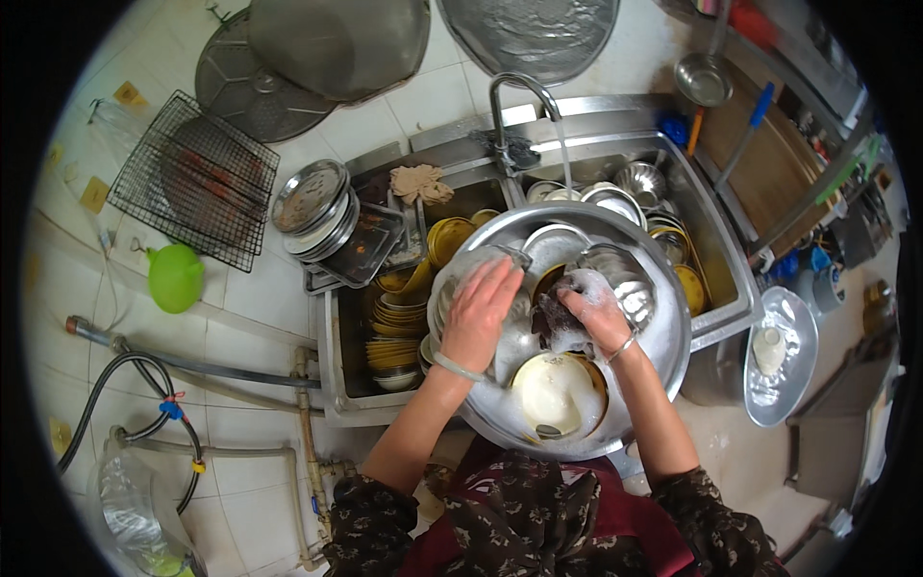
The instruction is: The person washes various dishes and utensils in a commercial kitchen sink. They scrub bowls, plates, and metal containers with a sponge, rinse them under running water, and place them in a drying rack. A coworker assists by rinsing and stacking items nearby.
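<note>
A large round metal basin of suds sits before me, over the front of the double sink. My left hand grips a shiny bowl at the basin's left side; the thumb is hidden. In my right hand is a dark, foam-covered scrubbing cloth, bunched over the dishes. Nearest me in the basin lies a cream bowl with suds in it. Metal bowls lie beyond my right hand, and a pale-rimmed dish leans near the far side.
Water runs from the faucet behind the basin. Yellow bowls are stacked in the left sink compartment; dishes and a fluted metal bowl fill the right. Stacked plates and trays stand at the left rim. An oval metal pan is at right.
</note>
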`<state>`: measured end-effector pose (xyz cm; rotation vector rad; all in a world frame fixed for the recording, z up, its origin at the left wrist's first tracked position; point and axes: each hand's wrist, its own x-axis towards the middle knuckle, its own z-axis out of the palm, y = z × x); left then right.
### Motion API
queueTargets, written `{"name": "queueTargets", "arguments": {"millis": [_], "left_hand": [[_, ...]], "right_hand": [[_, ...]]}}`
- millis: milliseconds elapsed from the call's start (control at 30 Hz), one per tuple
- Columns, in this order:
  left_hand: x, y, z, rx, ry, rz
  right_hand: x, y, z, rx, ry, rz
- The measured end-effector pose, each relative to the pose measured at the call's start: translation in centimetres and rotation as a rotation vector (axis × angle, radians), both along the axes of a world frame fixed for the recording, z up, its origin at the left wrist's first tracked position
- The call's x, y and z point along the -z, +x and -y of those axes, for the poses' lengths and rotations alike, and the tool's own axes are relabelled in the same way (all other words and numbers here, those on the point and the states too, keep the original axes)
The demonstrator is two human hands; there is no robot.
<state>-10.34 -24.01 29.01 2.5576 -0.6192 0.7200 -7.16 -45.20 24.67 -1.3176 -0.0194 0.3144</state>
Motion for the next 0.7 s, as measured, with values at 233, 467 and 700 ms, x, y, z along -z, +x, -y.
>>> {"name": "queueTargets", "arguments": {"millis": [233, 467, 700], "left_hand": [[4.6, 2.1, -1.4, -0.244, -0.195, -0.241], [10.5, 1.5, -4.1, -0.327, -0.671, -0.438], [12.3, 2.6, -2.2, -0.31, -1.363, -0.8]], "right_hand": [[0.5, 0.6, 0.3, 0.023, -0.131, 0.023], [0.3, 1.1, -2.2, -0.067, 0.377, -0.137], [3.4, 4.2, -9.1, -0.329, 0.137, -0.29]]}}
